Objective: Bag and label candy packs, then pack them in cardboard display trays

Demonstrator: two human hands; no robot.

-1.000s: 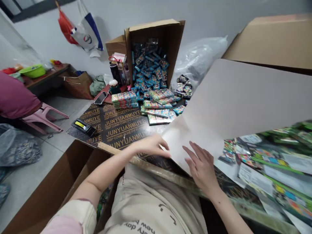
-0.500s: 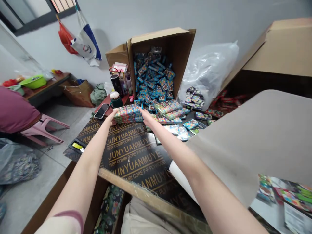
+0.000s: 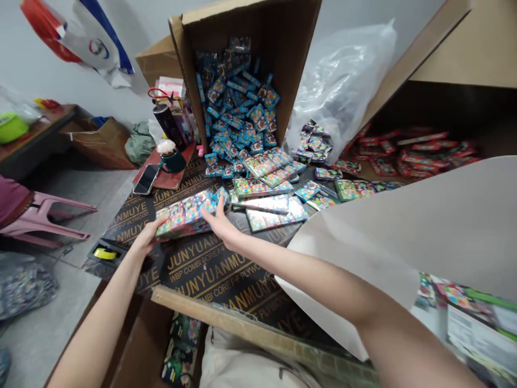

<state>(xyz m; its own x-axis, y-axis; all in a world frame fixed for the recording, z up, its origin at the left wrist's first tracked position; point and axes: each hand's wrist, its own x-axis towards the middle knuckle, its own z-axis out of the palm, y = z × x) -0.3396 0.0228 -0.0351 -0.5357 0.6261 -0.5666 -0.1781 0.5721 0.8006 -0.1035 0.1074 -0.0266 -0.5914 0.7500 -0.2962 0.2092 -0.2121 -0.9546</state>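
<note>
Probably light but slick, layers may slide: stack of colorful packs point(image 3: 182, 212), left of center. Left hand point(image 3: 149, 235) pinches left end; right hand point(image 3: 223, 225), fingers spread, braces right end. Hold both ends.

1. Across the dark board point(image 3: 218, 275) in front of you, gold capitals read "JUNYUANMU" before your right forearm point(image 3: 291, 264) covers the rest; at your left, "MUYE" shows.
2. Beneath, you can read "WBP COMBI CORE F+F PLYWO", cut off likewise.
3. The hanging white-and-blue bag point(image 3: 95, 46) bears a round logo; its lettering is too blurred for you to read.
</note>
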